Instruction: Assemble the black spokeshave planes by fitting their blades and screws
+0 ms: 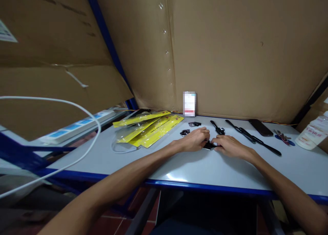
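My left hand [198, 139] is closed, its fingers curled over one end of a small black part [208, 146] low over the grey tabletop. At the part's other end, my right hand [227, 145] pinches it with thumb and fingers. The part's exact kind is hidden by the fingers. Just behind my right hand lies a black slim piece with a bulky clip-like middle [217, 127]. Two small black pieces with shiny bits lie beyond my left hand, one farther back [195, 124] and one nearer [185, 133].
Yellow cards with clear plastic packs [153, 130] are piled left. Long black slim pieces [252, 137], a dark phone [260, 127], keys [283, 137] and a white bottle [311, 134] are at right. A lit phone [189, 104] leans on the cardboard wall [230, 57]. A white cable [98, 125] loops left.
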`<move>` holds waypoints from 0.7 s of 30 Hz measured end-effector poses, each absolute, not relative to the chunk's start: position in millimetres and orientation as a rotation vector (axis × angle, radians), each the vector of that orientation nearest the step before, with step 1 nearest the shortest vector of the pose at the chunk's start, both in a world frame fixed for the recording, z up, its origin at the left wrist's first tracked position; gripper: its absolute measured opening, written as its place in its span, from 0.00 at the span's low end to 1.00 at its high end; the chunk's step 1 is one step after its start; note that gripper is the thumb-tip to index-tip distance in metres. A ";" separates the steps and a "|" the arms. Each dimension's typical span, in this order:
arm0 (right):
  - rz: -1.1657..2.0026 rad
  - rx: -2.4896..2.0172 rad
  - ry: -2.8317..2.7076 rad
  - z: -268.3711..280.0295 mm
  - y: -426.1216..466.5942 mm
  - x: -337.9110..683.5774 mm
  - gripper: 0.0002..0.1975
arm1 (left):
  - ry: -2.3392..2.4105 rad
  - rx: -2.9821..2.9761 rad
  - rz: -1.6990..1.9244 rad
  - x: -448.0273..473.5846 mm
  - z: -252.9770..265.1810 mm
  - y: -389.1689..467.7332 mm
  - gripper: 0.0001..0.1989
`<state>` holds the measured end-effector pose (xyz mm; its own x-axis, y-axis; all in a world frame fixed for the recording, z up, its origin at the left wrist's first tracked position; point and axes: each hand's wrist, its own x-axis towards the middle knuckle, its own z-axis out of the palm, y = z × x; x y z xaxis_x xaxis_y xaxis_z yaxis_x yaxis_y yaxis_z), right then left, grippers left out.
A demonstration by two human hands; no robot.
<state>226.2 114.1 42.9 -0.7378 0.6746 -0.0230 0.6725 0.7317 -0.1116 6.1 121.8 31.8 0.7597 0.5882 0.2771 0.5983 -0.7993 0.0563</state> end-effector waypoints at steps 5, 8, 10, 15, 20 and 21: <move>0.196 -1.109 -2.906 40.7 113.5 224.0 0.06 | -0.932 -2.935 -0.438 6.0 31.6 122.5 0.10; 0.198 -1.126 -2.903 41.5 112.3 222.7 0.06 | -0.904 -2.947 -0.452 5.2 30.4 123.7 0.10; 0.186 -1.137 -2.906 42.8 111.7 222.9 0.07 | -0.908 -2.950 -0.467 4.3 29.3 124.7 0.10; 0.130 -1.199 -2.854 42.0 111.4 226.0 0.12 | -0.953 -2.909 -0.522 0.3 27.5 129.3 0.07; -0.059 -1.450 -2.751 47.0 113.3 227.7 0.15 | -1.149 -2.675 -0.792 -5.0 28.5 137.1 0.11; -0.114 -1.532 -2.708 50.9 115.7 229.8 0.16 | -1.178 -2.634 -0.825 -6.4 28.6 138.9 0.12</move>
<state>229.8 115.7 50.9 -0.5157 0.8547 0.0603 0.8567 0.5134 0.0496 -6.4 138.9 28.6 0.5429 0.6471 0.5353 0.7243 -0.6834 0.0916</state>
